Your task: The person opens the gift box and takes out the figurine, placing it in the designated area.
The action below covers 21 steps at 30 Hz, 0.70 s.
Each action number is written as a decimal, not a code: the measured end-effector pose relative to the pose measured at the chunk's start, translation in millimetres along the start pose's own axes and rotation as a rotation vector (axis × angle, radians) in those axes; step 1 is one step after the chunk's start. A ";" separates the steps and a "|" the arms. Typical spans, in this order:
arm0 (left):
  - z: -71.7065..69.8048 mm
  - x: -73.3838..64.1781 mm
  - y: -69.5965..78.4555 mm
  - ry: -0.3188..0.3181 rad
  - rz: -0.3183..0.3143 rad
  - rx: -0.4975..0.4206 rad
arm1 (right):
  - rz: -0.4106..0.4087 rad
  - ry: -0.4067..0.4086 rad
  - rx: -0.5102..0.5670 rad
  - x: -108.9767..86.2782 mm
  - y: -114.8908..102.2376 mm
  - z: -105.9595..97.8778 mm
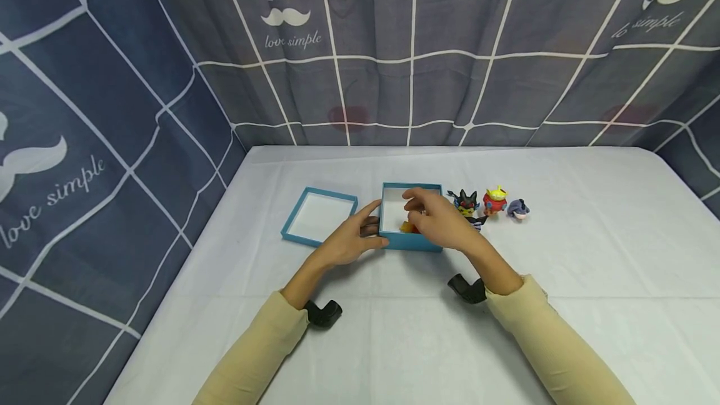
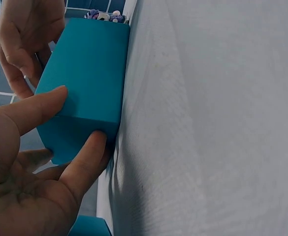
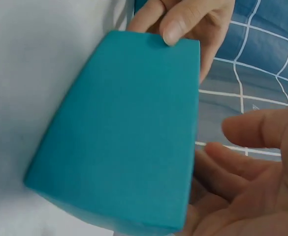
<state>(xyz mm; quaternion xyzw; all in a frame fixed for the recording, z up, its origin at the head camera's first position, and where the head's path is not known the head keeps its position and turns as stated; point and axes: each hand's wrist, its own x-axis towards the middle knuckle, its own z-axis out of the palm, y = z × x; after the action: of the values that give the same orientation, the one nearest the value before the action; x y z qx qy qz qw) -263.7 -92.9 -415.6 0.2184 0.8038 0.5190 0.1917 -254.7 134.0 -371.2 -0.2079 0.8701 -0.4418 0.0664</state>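
A teal open-topped box (image 1: 410,241) with a white inside stands on the table. My left hand (image 1: 351,239) holds its left end, the thumb on the near face and the fingers against the side. In the left wrist view, those fingers (image 2: 87,162) press the end face. Over the box's opening hangs my right hand (image 1: 435,217), fingers loosely bent and thumb apart, with nothing between them in the right wrist view. An orange-and-red item (image 1: 407,227) lies inside the box, partly hidden by this hand.
A shallow teal lid (image 1: 319,214), white side up, lies left of the box. To the right stand a dark figure with pointed ears (image 1: 465,202), a red-clothed figure with a yellow-green head (image 1: 495,200) and a blue-grey shark-like figure (image 1: 518,209). A striped dark piece (image 1: 478,222) lies close by.
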 end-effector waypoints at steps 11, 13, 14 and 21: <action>-0.1 0.3 -0.9 -0.021 0.011 -0.021 | 0.053 -0.135 0.037 3.4 4.1 5.1; -0.2 0.7 -1.5 -0.024 0.010 -0.024 | 0.046 -0.141 0.055 4.5 5.3 5.9; -0.2 1.0 -1.8 -0.028 0.010 -0.028 | 0.043 -0.145 0.065 5.1 6.0 6.2; -0.9 1.6 -0.7 -0.041 -0.004 -0.021 | -0.018 -0.115 0.077 11.5 9.6 8.9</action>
<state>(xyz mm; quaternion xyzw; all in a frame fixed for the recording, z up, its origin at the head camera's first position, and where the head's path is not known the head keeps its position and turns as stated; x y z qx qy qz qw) -265.6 -93.0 -416.0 0.2253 0.7948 0.5222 0.2116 -265.4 127.5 -383.4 -0.2381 0.8453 -0.4629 0.1205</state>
